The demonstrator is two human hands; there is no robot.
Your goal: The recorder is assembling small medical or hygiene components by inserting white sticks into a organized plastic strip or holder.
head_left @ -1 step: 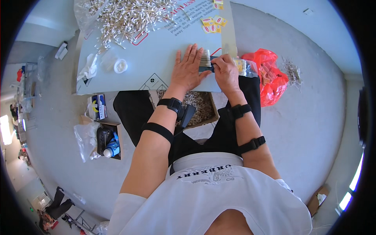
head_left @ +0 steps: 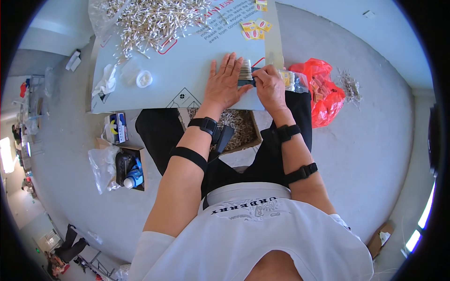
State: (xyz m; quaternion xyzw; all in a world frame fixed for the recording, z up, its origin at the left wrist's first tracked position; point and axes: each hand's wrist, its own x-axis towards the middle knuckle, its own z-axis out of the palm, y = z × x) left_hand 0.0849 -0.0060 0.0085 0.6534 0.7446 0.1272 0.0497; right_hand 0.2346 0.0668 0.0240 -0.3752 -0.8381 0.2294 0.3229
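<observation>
My left hand [head_left: 223, 86] lies flat on the pale blue table sheet [head_left: 154, 93], its fingers stretched out and a little apart. Beside its fingertips is a neat row of cotton swabs [head_left: 245, 70], resting at a dark flat holder or strip [head_left: 247, 82]. The thumb and fingers of my right hand [head_left: 270, 88] are pinched together at the right end of that dark piece; what they grip is hidden. Just right of this hand, a clear bag of packed cotton swabs [head_left: 288, 80] with a yellow label lies at the table's edge.
Loose cotton swabs [head_left: 150, 21] are heaped at the far left of the table, and small yellow labels [head_left: 255, 28] lie far right. Nearer left are a white round tub [head_left: 144, 79] and crumpled tissue [head_left: 107, 80]. A red plastic bag [head_left: 323, 91] stands right; a swab-filled box [head_left: 255, 136] sits below.
</observation>
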